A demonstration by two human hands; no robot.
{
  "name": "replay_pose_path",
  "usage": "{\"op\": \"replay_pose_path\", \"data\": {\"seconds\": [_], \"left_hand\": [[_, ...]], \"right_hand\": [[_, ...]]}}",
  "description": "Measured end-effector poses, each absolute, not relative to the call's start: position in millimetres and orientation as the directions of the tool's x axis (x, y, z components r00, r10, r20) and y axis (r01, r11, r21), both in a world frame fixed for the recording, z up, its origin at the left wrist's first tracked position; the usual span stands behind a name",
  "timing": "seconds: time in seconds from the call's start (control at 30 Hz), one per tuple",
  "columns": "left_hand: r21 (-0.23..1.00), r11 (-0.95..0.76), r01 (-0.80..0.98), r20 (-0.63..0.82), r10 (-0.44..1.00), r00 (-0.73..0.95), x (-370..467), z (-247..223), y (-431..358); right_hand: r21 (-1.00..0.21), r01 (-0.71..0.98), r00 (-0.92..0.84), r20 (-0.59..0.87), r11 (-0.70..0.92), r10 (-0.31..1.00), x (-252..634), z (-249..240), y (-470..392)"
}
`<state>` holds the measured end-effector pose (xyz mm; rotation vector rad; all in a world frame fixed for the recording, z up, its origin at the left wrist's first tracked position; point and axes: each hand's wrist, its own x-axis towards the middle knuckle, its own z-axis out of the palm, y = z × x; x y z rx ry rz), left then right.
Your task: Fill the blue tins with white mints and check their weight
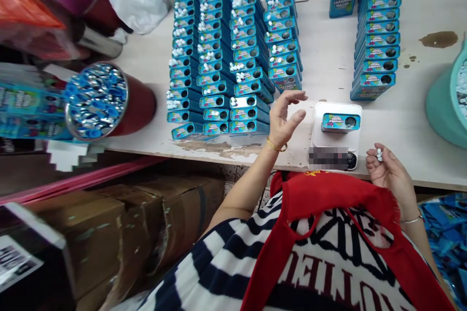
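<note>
My left hand (286,119) hovers over the table just left of a white scale (319,136), fingers apart and nothing in them. On the scale stands one blue candy box (333,122) with a round hole in its top. My right hand (388,167) is at the table's front edge, right of the scale, palm up with fingers curled around a few small white candies (379,155). Left of my left hand, blue candy boxes (251,87) stand in rows, many with white candies lying on their tops. The scale's display is blurred out.
Another row of blue boxes (375,65) stands at the back right. A turquoise tub (443,97) of white pieces sits at the far right. On the left, a dark red bucket (140,107) holds blue and silver pieces. Cardboard boxes (146,218) lie below the table's edge.
</note>
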<state>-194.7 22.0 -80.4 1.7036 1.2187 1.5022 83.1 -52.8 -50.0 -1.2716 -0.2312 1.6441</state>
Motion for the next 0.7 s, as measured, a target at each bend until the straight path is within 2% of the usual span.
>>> {"op": "replay_pose_path", "data": {"seconds": [0.2, 0.4, 0.57, 0.7], "left_hand": [[0.887, -0.410, 0.210, 0.432, 0.900, -0.066, -199.9, -83.4, 18.9], [0.910, -0.368, 0.189, 0.370, 0.929, 0.024, -194.7, -88.5, 18.8], [0.920, -0.356, 0.167, 0.351, 0.934, 0.058, -188.2, -87.2, 20.0], [0.912, -0.375, 0.167, 0.370, 0.927, 0.060, -182.6, -82.2, 20.2]], "right_hand": [[-0.642, -0.590, 0.061, -0.640, -0.489, 0.766, 85.1, -50.1, -54.5], [-0.685, -0.508, 0.052, -0.629, -0.522, 0.776, 79.2, -38.9, -52.2], [-0.826, -0.358, 0.072, -0.489, -0.436, 0.869, 64.1, -13.0, -34.9], [-0.890, -0.275, 0.024, -0.384, -0.363, 0.923, 49.7, 2.0, -16.9]]}}
